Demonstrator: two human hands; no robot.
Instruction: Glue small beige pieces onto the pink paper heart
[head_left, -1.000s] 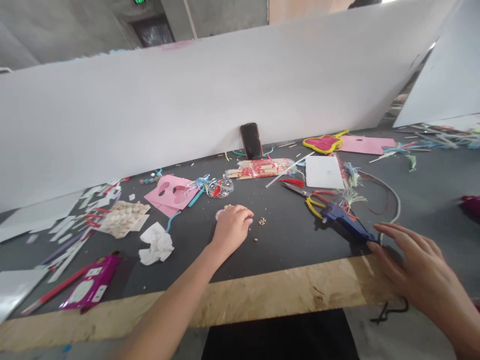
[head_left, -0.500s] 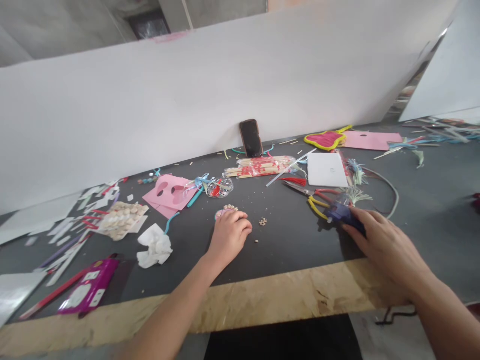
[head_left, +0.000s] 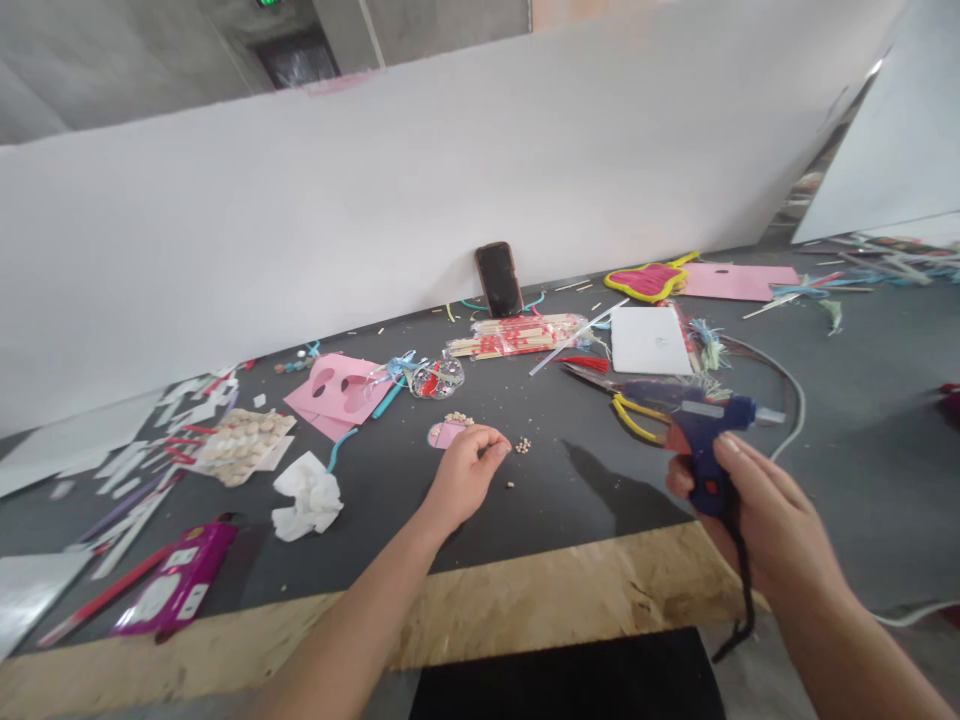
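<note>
My right hand (head_left: 757, 510) is wrapped round a blue glue gun (head_left: 709, 440), lifted above the table, with a clear glue stick in it and a dark cord hanging down. My left hand (head_left: 472, 470) is pinched just left of a small heap of beads (head_left: 523, 446); anything between its fingertips is too small to make out. Beside and partly behind that hand lies a small pink piece (head_left: 444, 434) with beads along its upper edge. One loose bead (head_left: 510, 485) lies below the heap. Yellow-handled scissors (head_left: 636, 420) rest left of the glue gun.
A phone (head_left: 499, 279) leans on the white partition (head_left: 420, 180). Wrapped sticks (head_left: 521, 336), a white pad (head_left: 650, 341) and pink cutouts (head_left: 341, 392) lie behind the hands. At left are crumpled tissue (head_left: 307, 497), a purple packet (head_left: 176, 580) and paper strips.
My right hand has raised and turned the glue gun, now gripping its handle. My left hand has shifted slightly right and down, off the pink piece, its fingers now pinched near the bead heap.
</note>
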